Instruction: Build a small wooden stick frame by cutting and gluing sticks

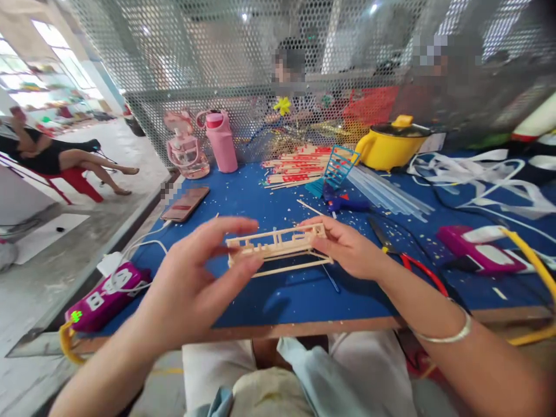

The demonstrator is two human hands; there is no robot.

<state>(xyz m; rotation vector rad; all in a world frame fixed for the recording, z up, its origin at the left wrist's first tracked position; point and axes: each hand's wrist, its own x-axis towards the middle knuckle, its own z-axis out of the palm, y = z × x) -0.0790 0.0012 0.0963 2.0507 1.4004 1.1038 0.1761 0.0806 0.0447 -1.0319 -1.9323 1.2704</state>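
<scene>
A small frame of pale wooden sticks (278,248), with short crosspieces inside, is held level above the blue tabletop. My right hand (347,246) pinches its right end between thumb and fingers. At the left end is my left hand (191,272), its thumb lying across the frame's near side and other fingers partly hidden behind. The left index finger is lifted clear above the top stick. Beyond the frame lie a dark blue glue gun (347,202) and a blue plastic stand (339,165). Red-handled pliers (412,266) rest right of my right hand.
Bundled sticks with red wrappers (299,164), clear glue sticks (391,194) and a yellow pot (393,147) stand at the back. A phone (186,204), pink bottle (222,142) and purple power strip (110,295) are left. Another purple strip (482,249) lies right. Mesh (243,69) borders the table.
</scene>
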